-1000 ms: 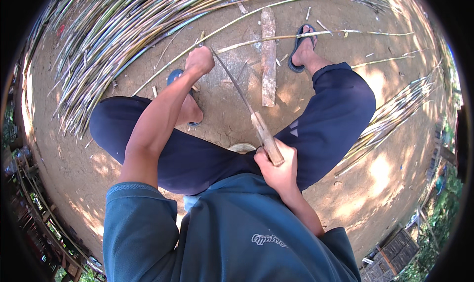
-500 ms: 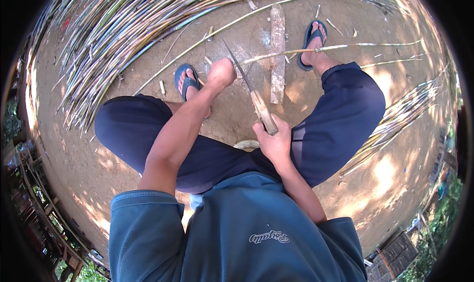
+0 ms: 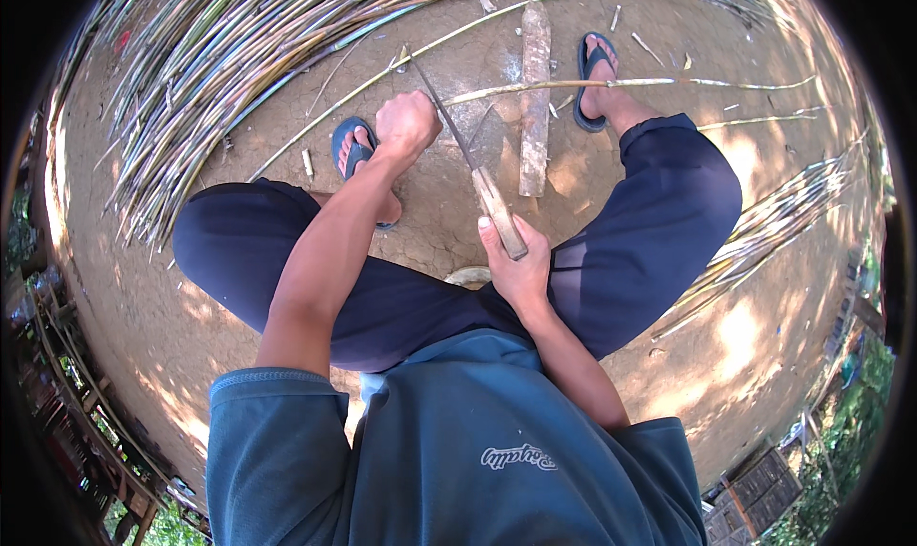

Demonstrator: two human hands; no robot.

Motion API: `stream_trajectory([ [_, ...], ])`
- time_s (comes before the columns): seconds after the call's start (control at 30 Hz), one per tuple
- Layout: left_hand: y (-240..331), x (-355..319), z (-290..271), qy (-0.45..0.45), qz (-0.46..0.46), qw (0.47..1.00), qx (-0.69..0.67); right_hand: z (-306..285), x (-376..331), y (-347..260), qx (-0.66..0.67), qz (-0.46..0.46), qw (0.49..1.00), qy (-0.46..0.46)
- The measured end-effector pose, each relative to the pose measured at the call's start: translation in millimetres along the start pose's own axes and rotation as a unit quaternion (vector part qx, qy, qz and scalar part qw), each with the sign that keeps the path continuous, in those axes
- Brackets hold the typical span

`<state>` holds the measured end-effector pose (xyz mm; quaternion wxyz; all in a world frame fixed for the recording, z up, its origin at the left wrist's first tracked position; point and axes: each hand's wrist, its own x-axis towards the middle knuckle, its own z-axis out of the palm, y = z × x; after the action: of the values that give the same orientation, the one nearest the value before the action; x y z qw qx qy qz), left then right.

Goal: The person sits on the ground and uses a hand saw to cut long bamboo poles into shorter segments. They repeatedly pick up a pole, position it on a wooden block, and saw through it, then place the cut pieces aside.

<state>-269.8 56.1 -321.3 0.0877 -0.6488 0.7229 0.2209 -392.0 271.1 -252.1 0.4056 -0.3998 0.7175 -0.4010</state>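
My left hand (image 3: pixel 408 122) is closed in a fist around the left end of a long, thin cane (image 3: pixel 564 85). The cane stretches away to the right, passing over a short log (image 3: pixel 536 116) and in front of my right foot. In my right hand (image 3: pixel 521 271) is a knife (image 3: pixel 494 202), gripped by its pale wooden handle. Its long, narrow dark blade points up and to the left, just beside my left fist, and crosses near the cane's held end. Whether the blade touches the cane I cannot tell.
A large heap of long canes (image 3: pixel 239 78) lies at the far left, with one loose cane (image 3: pixel 382 76) beside it. A smaller bundle (image 3: pixel 764 221) lies on the right. Short cut pieces are scattered on the dirt ground. My sandalled feet (image 3: pixel 594 83) flank the log.
My left hand has shifted a little up and to the left, drawing the cane with it. The knife and right hand have moved slightly left too.
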Motion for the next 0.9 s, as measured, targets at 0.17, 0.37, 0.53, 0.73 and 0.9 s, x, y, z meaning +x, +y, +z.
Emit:
stream_trajectory([
  [0.17, -4, 9, 4, -0.034, -0.003, 0.999, -0.016, 0, -3, 4, 0.012, -0.011, 1.000, 0.011],
  [0.37, 6, 6, 4, -0.101, -0.012, 0.995, -0.002, -7, -5, -13, -0.002, -0.001, 1.000, 0.008],
  [0.53, -4, 11, 4, -0.086, -0.015, 0.996, -0.033, -30, -35, -12, -0.029, 0.017, 0.999, -0.018],
  [0.73, 10, 11, 8, -0.091, 0.003, 0.996, -0.024, -24, -2, -12, -0.028, 0.035, 0.999, -0.013],
  [0.9, 17, 1, 16, -0.104, 0.013, 0.994, -0.018, -29, -15, -16, -0.016, 0.028, 0.999, 0.008],
])
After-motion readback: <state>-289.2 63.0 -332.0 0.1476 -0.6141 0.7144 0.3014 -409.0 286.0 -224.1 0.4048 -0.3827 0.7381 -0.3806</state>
